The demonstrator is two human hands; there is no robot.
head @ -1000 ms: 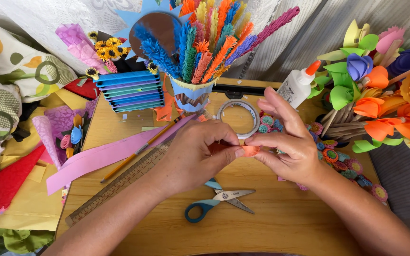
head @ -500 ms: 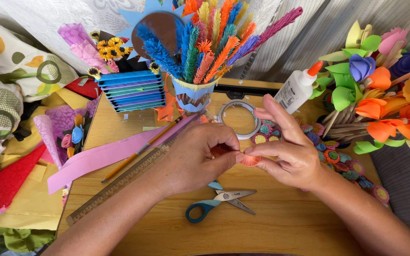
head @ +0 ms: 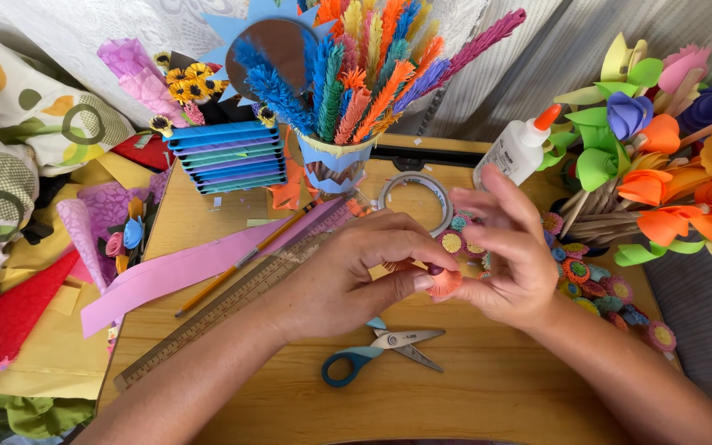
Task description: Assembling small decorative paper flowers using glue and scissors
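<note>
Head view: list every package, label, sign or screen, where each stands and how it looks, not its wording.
Glue bottle: back of the table beyond the right hand, white squeeze bottle with orange nozzle, leaning.
Bottle label: on the bottle's front, white with dark print too small to tell.
No signs or screens in view.

Blue-handled steel scissors (head: 377,353) lie on the wooden surface (head: 488,395) below a long wooden ruler (head: 232,306) and a pink paper strip (head: 183,272). A white glue bottle with an orange cap (head: 519,148) stands just beside a clear tape roll (head: 415,200), behind which a paper cup of fringed colourful paper stems (head: 348,107) rises.
</note>
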